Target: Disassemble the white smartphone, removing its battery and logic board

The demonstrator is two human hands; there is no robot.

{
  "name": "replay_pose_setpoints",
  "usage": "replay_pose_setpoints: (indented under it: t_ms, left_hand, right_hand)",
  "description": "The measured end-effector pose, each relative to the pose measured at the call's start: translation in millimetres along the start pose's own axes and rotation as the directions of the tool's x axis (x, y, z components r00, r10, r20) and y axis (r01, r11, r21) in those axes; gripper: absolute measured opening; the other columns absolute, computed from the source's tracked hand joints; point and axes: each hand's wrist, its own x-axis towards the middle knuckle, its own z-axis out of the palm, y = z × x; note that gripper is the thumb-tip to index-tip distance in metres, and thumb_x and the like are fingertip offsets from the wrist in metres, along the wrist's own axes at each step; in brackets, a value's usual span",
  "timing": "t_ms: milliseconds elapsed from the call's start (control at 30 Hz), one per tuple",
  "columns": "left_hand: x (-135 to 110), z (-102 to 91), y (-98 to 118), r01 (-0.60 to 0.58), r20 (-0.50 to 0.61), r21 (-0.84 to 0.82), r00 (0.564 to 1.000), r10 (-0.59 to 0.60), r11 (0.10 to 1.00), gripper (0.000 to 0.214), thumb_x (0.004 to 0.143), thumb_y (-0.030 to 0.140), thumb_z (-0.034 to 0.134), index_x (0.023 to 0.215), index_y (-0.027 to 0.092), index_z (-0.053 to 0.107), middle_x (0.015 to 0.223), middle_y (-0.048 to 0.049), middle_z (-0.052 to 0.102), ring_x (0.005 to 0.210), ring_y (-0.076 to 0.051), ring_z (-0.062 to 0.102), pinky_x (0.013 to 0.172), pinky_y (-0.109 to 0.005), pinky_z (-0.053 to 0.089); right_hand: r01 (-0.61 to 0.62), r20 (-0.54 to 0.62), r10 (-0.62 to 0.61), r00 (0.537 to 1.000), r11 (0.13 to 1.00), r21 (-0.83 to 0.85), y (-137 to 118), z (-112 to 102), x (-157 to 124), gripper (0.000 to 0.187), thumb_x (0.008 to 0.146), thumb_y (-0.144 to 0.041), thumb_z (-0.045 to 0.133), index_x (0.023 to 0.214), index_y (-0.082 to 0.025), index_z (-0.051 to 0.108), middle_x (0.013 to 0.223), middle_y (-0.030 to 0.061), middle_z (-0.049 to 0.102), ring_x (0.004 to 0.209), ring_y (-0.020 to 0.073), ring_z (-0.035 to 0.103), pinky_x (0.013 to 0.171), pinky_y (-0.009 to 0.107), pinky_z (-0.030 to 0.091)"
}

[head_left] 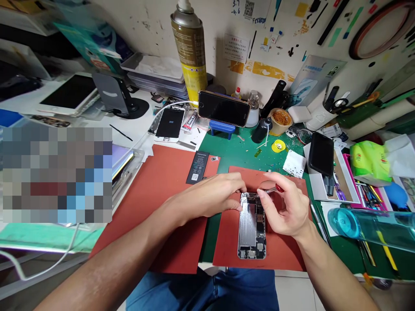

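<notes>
An opened phone body [251, 226] with bare metal insides lies on a red mat [282, 250] near the desk's front edge. My left hand [214, 194] rests on the phone's upper left corner, fingers curled down and pressing on it. My right hand [285, 203] pinches a thin tool with a red handle [274, 189], its tip touching the top of the phone. A black phone battery [197, 167] lies on a second red mat [168, 194] to the left.
A phone [223, 108] stands on a blue stand at the back, beside a tall spray can [189, 47]. A loose screen [170, 124], a tablet [69, 93], a black phone [320, 153] on a box, a teal bottle [372, 224] and cluttered tools surround the green mat [243, 151].
</notes>
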Motion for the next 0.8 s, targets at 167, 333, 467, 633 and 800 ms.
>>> replay_pose_setpoints:
  t_ms: [167,333,467,633,800]
  left_hand:
    - [1.1,0.8,-0.4,0.009,0.012,0.023,1.000,-0.009,1.000,0.025,0.098,0.030,0.081,0.119,0.021,0.072,0.118,-0.0049,0.071,0.112,-0.026,0.070,0.093,-0.035,0.052]
    - [0.1,3.3,-3.8,-0.038,-0.017,-0.004,0.999,0.038,0.999,0.021,0.098,0.032,0.081,0.115,0.023,0.073,0.117,-0.0043,0.071,0.111,-0.025,0.070,0.094,-0.034,0.052]
    - [-0.3,2.6,-2.8,0.000,0.004,-0.014,1.000,0.000,1.000,0.019,0.098,0.034,0.081,0.110,0.022,0.072,0.115,-0.0037,0.070,0.108,-0.024,0.069,0.091,-0.033,0.052]
    - [-0.3,3.6,-4.6,-0.038,-0.016,-0.027,0.999,0.038,0.999,0.019,0.098,0.032,0.080,0.113,0.023,0.073,0.115,-0.0037,0.070,0.108,-0.024,0.070,0.093,-0.033,0.052]
    - [-0.9,5.0,-6.9,-0.050,-0.026,-0.007,0.998,0.050,0.999,0.024,0.099,0.034,0.079,0.119,0.024,0.073,0.121,-0.0056,0.071,0.111,-0.026,0.071,0.094,-0.035,0.052]
  right_hand:
    - [0.138,0.076,-0.133,0.988,0.989,-0.055,0.0,-7.7,5.3,0.051,0.097,-0.009,0.070,0.145,-0.020,0.058,0.090,0.0027,0.080,0.072,0.0208,0.078,0.059,0.034,0.065]
    - [0.202,0.165,-0.181,0.969,0.972,-0.118,-4.2,-11.3,6.1,0.040,0.098,-0.008,0.072,0.135,-0.019,0.060,0.082,0.0013,0.076,0.064,0.0180,0.072,0.056,0.033,0.058]
    - [0.221,0.230,-0.201,0.952,0.973,-0.063,-7.7,-11.1,5.1,0.036,0.098,-0.004,0.066,0.129,-0.019,0.057,0.082,0.0025,0.072,0.063,0.0187,0.065,0.056,0.036,0.055]
    - [0.155,0.208,-0.148,0.967,0.988,-0.014,-6.2,-10.7,6.5,0.035,0.099,-0.011,0.064,0.131,-0.021,0.056,0.087,0.0028,0.072,0.072,0.0207,0.070,0.061,0.036,0.059]
    - [0.121,0.130,-0.113,0.985,0.991,-0.063,-0.5,-10.8,4.6,0.037,0.098,-0.013,0.068,0.133,-0.022,0.058,0.087,0.0016,0.074,0.067,0.0188,0.071,0.058,0.033,0.059]
